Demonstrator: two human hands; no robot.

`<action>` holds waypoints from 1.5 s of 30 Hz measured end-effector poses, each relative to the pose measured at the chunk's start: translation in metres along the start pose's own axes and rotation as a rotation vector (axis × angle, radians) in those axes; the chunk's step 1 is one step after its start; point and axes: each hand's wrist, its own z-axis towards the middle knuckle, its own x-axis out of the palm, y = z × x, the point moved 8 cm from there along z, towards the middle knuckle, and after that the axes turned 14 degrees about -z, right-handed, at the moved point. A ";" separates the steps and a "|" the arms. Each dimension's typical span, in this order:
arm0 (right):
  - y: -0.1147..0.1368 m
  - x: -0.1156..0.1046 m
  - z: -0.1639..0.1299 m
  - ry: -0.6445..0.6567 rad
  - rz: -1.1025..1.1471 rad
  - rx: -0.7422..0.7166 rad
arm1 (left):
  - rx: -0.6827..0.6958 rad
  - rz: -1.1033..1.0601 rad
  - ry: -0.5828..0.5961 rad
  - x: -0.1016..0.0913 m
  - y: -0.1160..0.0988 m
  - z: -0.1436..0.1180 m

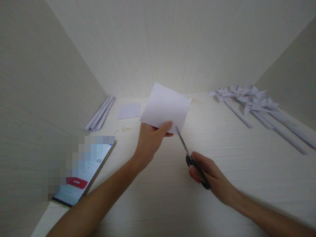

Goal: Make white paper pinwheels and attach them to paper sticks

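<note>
A white square sheet of paper (166, 105) is raised over the table, tilted, with its lower edge pinched in my left hand (151, 138). The thumb lies on top of the sheet and the fingers are beneath. My right hand (207, 171) is closed around the black handles of a pair of scissors (189, 154). Their narrow blades point up and left, and the tip meets the paper's lower edge just right of my left thumb. How far the blades reach into the paper I cannot tell.
Another paper square (129, 111) lies flat at the back left, beside several rolled paper sticks (100, 113). A phone (84, 177) with a lit screen leans at the left. Several paper pinwheels (256, 102) on paper sticks are piled at right. Walls enclose the back and sides.
</note>
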 end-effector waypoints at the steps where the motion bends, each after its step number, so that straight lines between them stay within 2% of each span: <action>1: 0.000 0.000 0.000 -0.004 -0.001 -0.002 | 0.001 0.001 0.002 0.000 0.000 0.000; 21: 0.000 -0.004 0.000 -0.048 -0.049 -0.003 | -0.014 -0.011 -0.028 -0.001 0.000 0.000; 45: 0.000 -0.004 -0.001 -0.041 -0.057 -0.019 | -0.032 -0.022 -0.002 0.000 0.000 0.000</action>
